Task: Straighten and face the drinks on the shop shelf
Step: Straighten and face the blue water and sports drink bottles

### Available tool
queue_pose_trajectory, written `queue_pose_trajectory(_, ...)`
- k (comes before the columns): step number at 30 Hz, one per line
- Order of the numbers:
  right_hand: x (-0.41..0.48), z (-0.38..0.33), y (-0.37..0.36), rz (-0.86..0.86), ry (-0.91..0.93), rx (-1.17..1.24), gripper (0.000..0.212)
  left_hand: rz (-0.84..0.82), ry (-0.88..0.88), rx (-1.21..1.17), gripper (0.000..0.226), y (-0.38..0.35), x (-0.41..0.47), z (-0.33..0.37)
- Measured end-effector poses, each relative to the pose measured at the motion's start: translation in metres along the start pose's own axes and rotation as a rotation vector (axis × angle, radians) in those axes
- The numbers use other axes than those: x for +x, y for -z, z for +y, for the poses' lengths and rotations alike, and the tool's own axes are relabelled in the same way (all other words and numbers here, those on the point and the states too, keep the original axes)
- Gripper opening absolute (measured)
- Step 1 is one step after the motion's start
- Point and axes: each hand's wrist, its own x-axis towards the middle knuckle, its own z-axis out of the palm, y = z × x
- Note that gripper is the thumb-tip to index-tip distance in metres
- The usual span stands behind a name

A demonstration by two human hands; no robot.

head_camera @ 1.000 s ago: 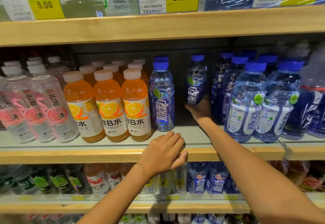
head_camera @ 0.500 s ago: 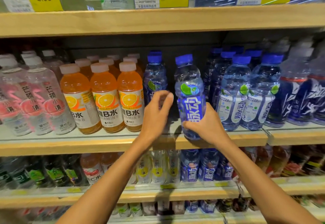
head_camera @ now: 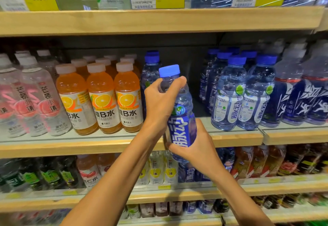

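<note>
Open slot on the shelf (head_camera: 230, 138), between the rear blue-cap bottle (head_camera: 150, 73) next to the 3 front orange bottles (head_camera: 128, 99) and the pale-label bottles (head_camera: 229, 98) on the right. Bare shelf floor runs out to the wooden front edge. The blue-label bottle (head_camera: 182, 130) is off the shelf, in front of that edge, cap tipped slightly left. Left grip (head_camera: 159, 105) pinches its shoulder just under the cap. Right grip (head_camera: 198, 147) wraps the lower label.
</note>
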Motion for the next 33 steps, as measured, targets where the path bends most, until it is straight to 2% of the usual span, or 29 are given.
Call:
queue_pose_trajectory(3,0.004,0.005,0.013,-0.186,-0.033,0.382,0.066,-0.092,0.138,-0.14,0.01,0.011,0.012,0.007)
queue_pose_trajectory(6,0.006,0.011,0.013,-0.448,-0.188,0.736,0.091,-0.325,0.318,-0.413,0.021,0.023,0.025,0.01)
queue_pose_trajectory(9,0.005,0.013,-0.001,-0.714,-0.208,0.842,0.088,-0.593,0.395,-0.632,0.047,0.026,0.03,0.011)
queue_pose_trajectory(11,0.004,0.011,-0.013,-0.751,-0.232,0.891,0.083,-0.715,0.413,-0.721,0.047,0.027,0.031,0.009)
queue_pose_trajectory(15,0.003,0.011,-0.022,-0.677,-0.219,0.954,0.074,-0.761,0.408,-0.705,0.053,0.032,0.033,0.004)
queue_pose_trajectory(17,0.002,0.011,-0.023,-0.526,-0.226,0.865,0.095,-0.7,0.364,-0.599,0.063,0.038,0.034,0.002)
queue_pose_trajectory(19,0.0,0.011,-0.021,-0.386,-0.265,0.811,0.115,-0.569,0.287,-0.386,0.07,0.041,0.032,0.002)
queue_pose_trajectory(20,0.0,0.01,-0.021,-0.345,-0.248,0.793,0.113,-0.474,0.252,-0.265,0.067,0.042,0.03,0.002)
queue_pose_trajectory(22,0.001,0.006,-0.02,-0.26,-0.176,0.701,0.09,-0.288,0.183,-0.098,0.049,0.044,0.026,0.0)
queue_pose_trajectory(25,0.003,0.004,-0.024,-0.075,-0.084,0.522,0.066,-0.182,0.025,0.054,0.038,0.044,0.018,0.001)
queue_pose_trajectory(29,0.004,0.005,-0.032,0.072,0.035,0.355,0.065,-0.134,-0.07,0.117,0.043,0.031,0.011,0.001)
queue_pose_trajectory(33,0.002,0.008,-0.037,0.097,0.084,0.306,0.062,-0.091,-0.065,0.095,0.03,0.027,0.013,-0.004)
